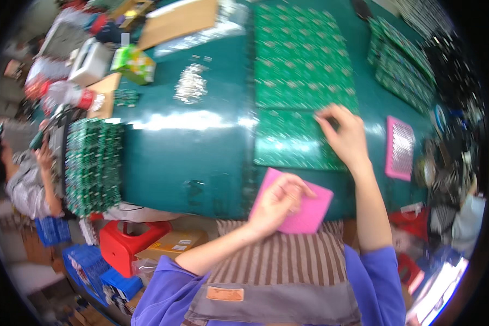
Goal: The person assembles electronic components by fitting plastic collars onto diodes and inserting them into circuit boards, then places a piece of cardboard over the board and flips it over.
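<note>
Head view: a teal worktable is seen from above, with both forearms in blue sleeves entering from the lower edge
Left hand: the left hand is closed around a flat pink square tray; the fingers are curled over its top face and the tray is held at the near table edge, above a striped apron
Right hand: the right hand is laid on a green rectangular circuit board panel; the fingertips are pinched together at the panel's far right corner; whether anything small is held between them cannot be told
Position of panel: the panel lies flat on the table, just beyond the pink tray and directly under the right hand
Look of panel: it is green with rows of small pale marks; its surface is glossy and blurred
More panels: a long sheet of matching green circuit boards is laid just behind it, touching or nearly so
Containers: a second pink tray lies well to the right, filled with rows of small silvery parts; a stack of green boards is set at the left table edge
Loose parts: a heap of small metal pieces is spread on the table, well apart from both hands
</note>
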Demonstrator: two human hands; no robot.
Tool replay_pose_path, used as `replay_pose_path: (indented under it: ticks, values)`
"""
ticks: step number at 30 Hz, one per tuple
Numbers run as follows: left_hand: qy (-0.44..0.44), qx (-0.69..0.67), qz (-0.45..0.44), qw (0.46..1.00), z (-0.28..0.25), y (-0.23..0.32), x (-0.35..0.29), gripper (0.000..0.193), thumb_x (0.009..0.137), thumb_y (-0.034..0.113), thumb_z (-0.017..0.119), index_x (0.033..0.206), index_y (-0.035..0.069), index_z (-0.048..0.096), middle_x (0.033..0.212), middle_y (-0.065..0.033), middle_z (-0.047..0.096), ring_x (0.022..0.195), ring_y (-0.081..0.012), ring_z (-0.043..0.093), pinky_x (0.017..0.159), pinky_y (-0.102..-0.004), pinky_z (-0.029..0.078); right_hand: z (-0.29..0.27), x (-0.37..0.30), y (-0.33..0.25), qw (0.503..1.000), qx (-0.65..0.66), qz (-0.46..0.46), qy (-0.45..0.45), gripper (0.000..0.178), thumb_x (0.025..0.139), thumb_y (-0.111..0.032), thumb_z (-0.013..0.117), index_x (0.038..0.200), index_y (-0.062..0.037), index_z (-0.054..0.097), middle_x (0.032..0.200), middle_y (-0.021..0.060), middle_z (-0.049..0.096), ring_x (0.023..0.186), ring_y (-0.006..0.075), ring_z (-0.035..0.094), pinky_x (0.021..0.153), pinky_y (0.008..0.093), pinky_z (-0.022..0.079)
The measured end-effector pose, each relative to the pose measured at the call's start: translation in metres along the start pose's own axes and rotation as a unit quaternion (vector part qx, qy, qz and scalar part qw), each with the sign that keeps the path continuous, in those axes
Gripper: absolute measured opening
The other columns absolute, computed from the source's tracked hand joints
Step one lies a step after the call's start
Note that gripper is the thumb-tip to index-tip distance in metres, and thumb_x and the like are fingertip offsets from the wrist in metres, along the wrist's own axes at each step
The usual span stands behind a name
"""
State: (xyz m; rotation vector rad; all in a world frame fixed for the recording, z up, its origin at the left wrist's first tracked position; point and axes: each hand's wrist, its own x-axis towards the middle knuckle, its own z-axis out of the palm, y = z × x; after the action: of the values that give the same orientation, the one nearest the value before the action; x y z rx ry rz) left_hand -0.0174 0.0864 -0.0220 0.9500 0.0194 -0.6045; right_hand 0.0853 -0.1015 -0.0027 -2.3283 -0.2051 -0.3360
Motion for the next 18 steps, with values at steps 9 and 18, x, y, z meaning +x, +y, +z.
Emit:
replay_pose_path:
  ticks: [9, 18]
  values:
    - [-0.066, -0.015, 0.0, 0.998, 0.005, -0.013, 0.002, 0.017, 0.092, 0.017, 0.055, 0.104, 0.006, 0.057, 0.093, 0.0039, 0.058, 0.08, -0.0012, 0.05, 0.064, -0.0173, 0.04, -0.067, -0.029, 0.029, 0.992, -0.105, -0.015, 0.07, 0.009, 0.077, 0.002, 0.06, 0.086, 0.0018, 0.059, 0.095, 0.0139, 0.062, 0.09, 0.0291, 0.058, 0.082, 0.0353, 0.044]
    - [-0.042, 0.034, -0.047, 0.997, 0.007, 0.006, 0.002, 0.025, 0.09, 0.014, 0.056, 0.108, -0.003, 0.057, 0.102, -0.0074, 0.061, 0.096, -0.011, 0.056, 0.085, -0.0238, 0.044, -0.13, -0.062, 0.115, 0.958, -0.235, 0.136, 0.095, 0.01, 0.082, -0.005, 0.058, 0.086, 0.0025, 0.053, 0.084, 0.0133, 0.052, 0.075, 0.0283, 0.052, 0.068, 0.0367, 0.042]
